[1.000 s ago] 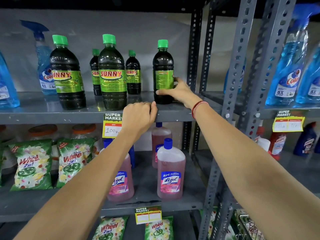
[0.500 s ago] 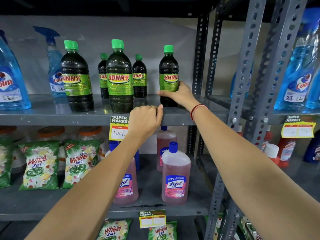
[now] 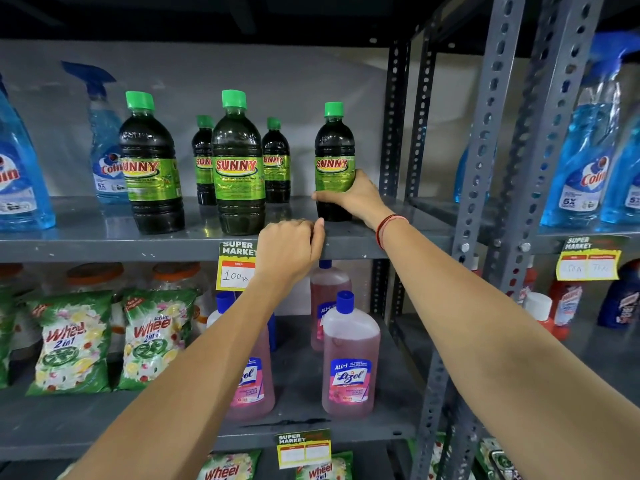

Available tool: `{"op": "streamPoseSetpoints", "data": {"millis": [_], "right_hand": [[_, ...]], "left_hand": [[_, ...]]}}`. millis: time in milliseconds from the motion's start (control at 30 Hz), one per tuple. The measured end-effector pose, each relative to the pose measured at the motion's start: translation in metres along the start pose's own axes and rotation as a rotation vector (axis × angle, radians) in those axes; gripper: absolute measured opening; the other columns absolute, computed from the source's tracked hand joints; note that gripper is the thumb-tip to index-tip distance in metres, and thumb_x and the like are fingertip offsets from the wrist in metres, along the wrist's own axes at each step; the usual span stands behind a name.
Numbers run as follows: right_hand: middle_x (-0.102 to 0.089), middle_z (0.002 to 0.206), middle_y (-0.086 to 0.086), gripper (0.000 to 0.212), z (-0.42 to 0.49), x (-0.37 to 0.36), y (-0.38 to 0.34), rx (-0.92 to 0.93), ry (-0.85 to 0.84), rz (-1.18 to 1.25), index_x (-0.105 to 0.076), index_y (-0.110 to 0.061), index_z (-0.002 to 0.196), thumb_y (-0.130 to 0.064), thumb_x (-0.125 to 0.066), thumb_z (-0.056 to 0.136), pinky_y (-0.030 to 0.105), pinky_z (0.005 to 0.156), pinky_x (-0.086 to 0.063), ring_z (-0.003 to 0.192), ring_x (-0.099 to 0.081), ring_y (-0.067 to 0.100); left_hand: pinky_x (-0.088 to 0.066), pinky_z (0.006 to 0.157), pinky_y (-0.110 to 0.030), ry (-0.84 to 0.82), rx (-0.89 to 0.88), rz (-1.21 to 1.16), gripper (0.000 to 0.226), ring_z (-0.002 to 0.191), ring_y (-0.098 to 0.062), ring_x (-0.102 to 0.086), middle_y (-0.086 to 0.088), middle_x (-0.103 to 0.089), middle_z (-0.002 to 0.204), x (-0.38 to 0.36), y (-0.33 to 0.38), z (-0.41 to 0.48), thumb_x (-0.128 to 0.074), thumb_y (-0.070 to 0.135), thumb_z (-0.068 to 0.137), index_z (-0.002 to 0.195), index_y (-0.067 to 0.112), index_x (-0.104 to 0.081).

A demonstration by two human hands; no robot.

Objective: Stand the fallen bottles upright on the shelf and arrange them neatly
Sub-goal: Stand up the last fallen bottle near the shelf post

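Note:
Several dark Sunny bottles with green caps stand upright on the grey top shelf (image 3: 104, 244). My right hand (image 3: 356, 197) grips the lower half of the rightmost Sunny bottle (image 3: 334, 150), whose label faces me. Two larger Sunny bottles stand at the front, one on the left (image 3: 150, 164) and one in the middle (image 3: 239, 168). Behind them stand two smaller bottles, one at back left (image 3: 203, 161) and one at back right (image 3: 276, 161). My left hand (image 3: 289, 251) is curled into a fist on the shelf's front edge, holding nothing.
Blue Colin spray bottles (image 3: 104, 140) stand at the shelf's left end and in the right bay (image 3: 585, 161). Perforated steel uprights (image 3: 485, 133) divide the bays. Below are pink Lizol bottles (image 3: 349, 358), Wheel detergent packs (image 3: 72, 344) and a price tag (image 3: 236, 268).
My right hand has turned the rightmost bottle so its Sunny label faces forward. The camera view has shifted, and my left hand stays on the shelf edge.

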State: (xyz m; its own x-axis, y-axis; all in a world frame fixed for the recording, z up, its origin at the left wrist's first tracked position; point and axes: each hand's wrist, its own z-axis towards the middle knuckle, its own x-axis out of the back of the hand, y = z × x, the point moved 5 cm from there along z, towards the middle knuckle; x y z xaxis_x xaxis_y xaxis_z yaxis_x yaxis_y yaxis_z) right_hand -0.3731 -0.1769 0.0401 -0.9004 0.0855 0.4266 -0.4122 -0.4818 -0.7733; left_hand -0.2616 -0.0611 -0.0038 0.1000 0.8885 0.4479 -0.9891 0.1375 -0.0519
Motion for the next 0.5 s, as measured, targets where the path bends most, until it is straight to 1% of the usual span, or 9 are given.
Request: {"op": "streamPoseSetpoints", "data": {"millis": [67,133,167,233,267,367,500], "right_hand": [[-0.059,0.118,0.001,0.081,0.0,-0.002,0.0,-0.008,-0.022,0.028,-0.049,-0.014,0.125,-0.049,-0.086,0.061,0.03,0.094,-0.045,0.107,-0.054,0.017],[-0.063,0.121,0.002,0.076,-0.003,-0.003,0.001,-0.036,-0.069,0.09,-0.052,-0.017,0.122,-0.049,-0.085,0.061,0.035,0.101,-0.045,0.114,-0.057,0.02],[-0.065,0.12,0.003,0.074,-0.005,-0.002,0.002,-0.046,-0.084,0.111,-0.054,-0.018,0.119,-0.049,-0.085,0.06,0.038,0.102,-0.046,0.114,-0.058,0.021],[-0.066,0.117,0.002,0.076,-0.006,0.0,0.004,-0.057,-0.091,0.132,-0.057,-0.019,0.116,-0.052,-0.085,0.053,0.041,0.101,-0.048,0.111,-0.06,0.021],[-0.066,0.116,0.001,0.075,-0.009,0.001,0.003,-0.048,-0.085,0.133,-0.057,-0.021,0.114,-0.052,-0.085,0.052,0.04,0.1,-0.049,0.11,-0.061,0.021],[-0.066,0.113,-0.001,0.055,-0.021,0.005,-0.001,0.006,-0.076,0.12,-0.057,-0.027,0.103,-0.046,-0.085,0.061,0.035,0.096,-0.05,0.11,-0.06,0.019],[-0.066,0.111,-0.006,0.058,-0.037,0.01,-0.008,0.093,-0.077,0.096,-0.059,-0.024,0.11,-0.05,-0.083,0.065,0.027,0.09,-0.048,0.106,-0.059,0.011]], "left_hand": [[-0.026,0.045,-0.024,0.001,-0.004,-0.007,0.056,0.041,-0.031,-0.054,-0.008,-0.063,0.051,0.001,0.001,0.0,-0.027,0.033,0.093,0.055,0.009,-0.06],[-0.025,0.044,-0.024,0.002,-0.004,-0.008,0.055,0.04,-0.03,-0.053,-0.008,-0.062,0.05,0.001,0.001,0.0,-0.027,0.032,0.093,0.054,0.009,-0.059],[-0.025,0.044,-0.024,-0.004,-0.001,-0.005,0.055,0.039,-0.03,-0.052,-0.008,-0.061,0.05,0.002,0.001,0.0,-0.027,0.031,0.092,0.054,0.009,-0.059],[-0.023,0.044,-0.024,-0.012,0.009,0.0,0.053,0.037,-0.029,-0.051,-0.008,-0.059,0.047,0.001,0.001,-0.001,-0.028,0.028,0.092,0.051,0.009,-0.057],[-0.022,0.044,-0.024,-0.011,0.01,0.001,0.053,0.036,-0.029,-0.05,-0.008,-0.058,0.045,0.002,0.001,-0.001,-0.029,0.027,0.091,0.05,0.008,-0.056],[-0.023,0.043,-0.024,-0.044,0.001,0.005,0.051,0.036,-0.029,-0.051,-0.009,-0.058,0.045,0.0,0.0,0.0,-0.028,0.025,0.09,0.05,0.008,-0.056],[-0.023,0.043,-0.024,-0.067,-0.029,0.01,0.051,0.039,-0.032,-0.054,-0.011,-0.061,0.049,0.001,0.0,-0.002,-0.027,0.024,0.09,0.052,0.007,-0.057]]}}
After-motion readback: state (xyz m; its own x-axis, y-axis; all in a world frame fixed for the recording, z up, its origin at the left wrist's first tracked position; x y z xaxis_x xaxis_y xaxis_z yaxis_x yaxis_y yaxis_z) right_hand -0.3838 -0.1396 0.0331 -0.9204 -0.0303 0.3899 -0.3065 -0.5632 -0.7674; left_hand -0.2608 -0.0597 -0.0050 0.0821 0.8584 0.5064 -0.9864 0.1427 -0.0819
